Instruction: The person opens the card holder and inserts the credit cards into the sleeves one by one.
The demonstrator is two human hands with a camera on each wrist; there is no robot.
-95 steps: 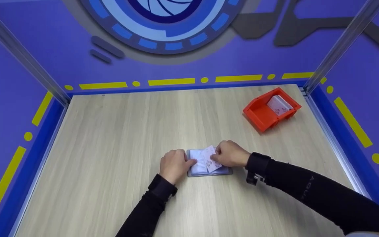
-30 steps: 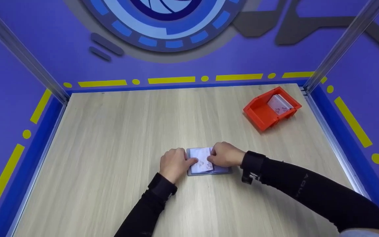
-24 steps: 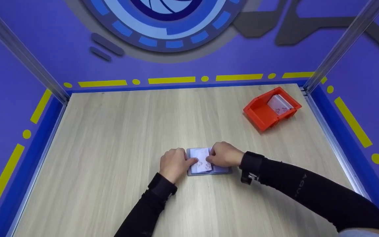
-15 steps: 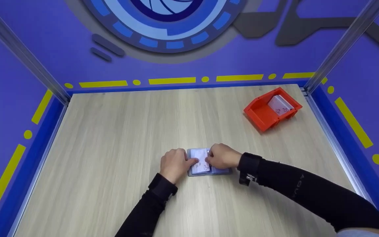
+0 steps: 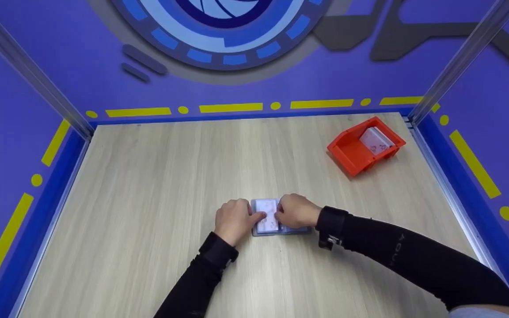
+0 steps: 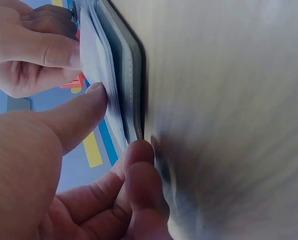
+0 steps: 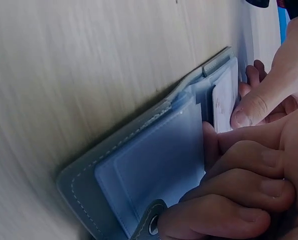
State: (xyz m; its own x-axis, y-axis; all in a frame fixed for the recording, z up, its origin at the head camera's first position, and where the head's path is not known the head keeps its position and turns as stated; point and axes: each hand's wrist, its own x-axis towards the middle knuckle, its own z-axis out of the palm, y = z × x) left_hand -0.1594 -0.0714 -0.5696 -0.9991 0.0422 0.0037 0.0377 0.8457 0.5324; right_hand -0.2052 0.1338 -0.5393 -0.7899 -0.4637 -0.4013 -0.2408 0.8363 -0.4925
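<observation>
A grey card holder (image 5: 299,231) with clear sleeves and stitched edges lies spread on the table. My left hand (image 5: 233,221) grips its left edge; in the left wrist view the thumb (image 6: 91,107) is on the sleeves and the fingers are at the cover. A white card (image 5: 267,216) with reddish print lies over the left page, seemingly in a sleeve, though the clear plastic makes this hard to judge. My right hand (image 5: 298,210) pinches the card's right edge with curled fingers. Below them, the right wrist view shows the right-hand sleeve (image 7: 154,155) and a snap strap (image 7: 151,220).
An orange-red bin (image 5: 349,154) stands at the back right of the wooden table (image 5: 170,176). Several similar cards (image 5: 376,140) lean inside it. Blue-purple panels (image 5: 77,57) with yellow marks enclose the table at the back and sides.
The card has gone from tilted to square with the left page, and has slid left. My right hand has moved left with it. The left hand has stayed in place.
</observation>
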